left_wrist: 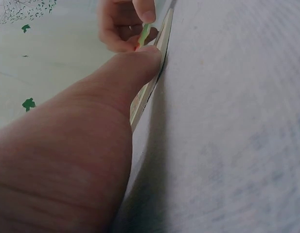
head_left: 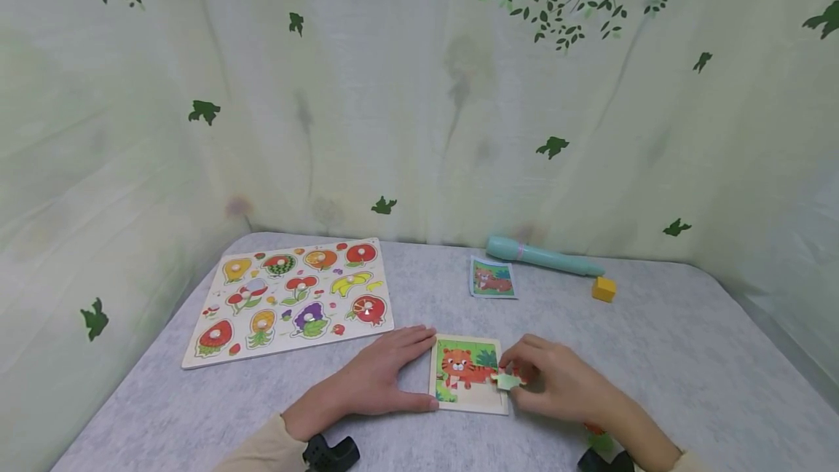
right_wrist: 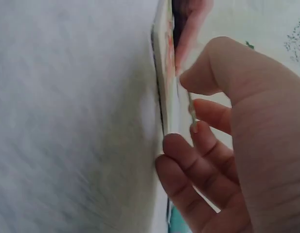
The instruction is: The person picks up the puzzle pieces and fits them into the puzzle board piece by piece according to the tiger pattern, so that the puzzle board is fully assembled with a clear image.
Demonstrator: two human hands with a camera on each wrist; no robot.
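Note:
A small square jigsaw board (head_left: 475, 399) with a tiger picture lies near the table's front, its lower right part bare pale wood. My left hand (head_left: 383, 377) rests along the board's left side, thumb at the lower corner and fingers extended at the upper one. Between thumb and fingers, my right hand (head_left: 557, 381) pinches a light green and red jigsaw piece (head_left: 507, 382) over the board's right edge. In the right wrist view the piece (right_wrist: 192, 109) appears edge-on, raised off the board. Another piece (head_left: 599, 443), green and red, lies partly hidden by the right wrist.
At the left lies a large white fruit peg board (head_left: 239, 323). Behind the jigsaw are a bear picture (head_left: 493, 279), a turquoise stick with a thick end (head_left: 544, 257) and a yellow block (head_left: 604, 289). A leaf-printed curtain (head_left: 419, 93) stands behind the table.

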